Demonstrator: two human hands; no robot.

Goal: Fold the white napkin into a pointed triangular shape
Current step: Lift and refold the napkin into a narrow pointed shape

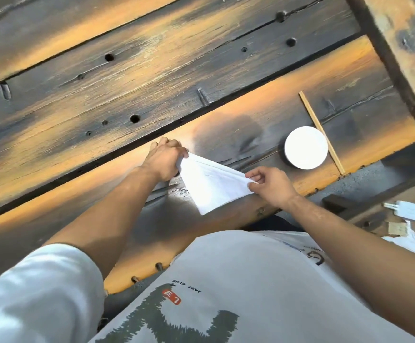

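Two hands hold the folded white cloth napkin [211,184] taut just above the dark weathered wooden table [127,78], already roughly triangular w/ one point toward the person. Left hand [165,158] grips the far corner in curled fingers; right hand [270,183] pinches the near-right corner btwn thumb and fingertips. Prob. past halfway: final folds and laying it down remain, I'd judge.
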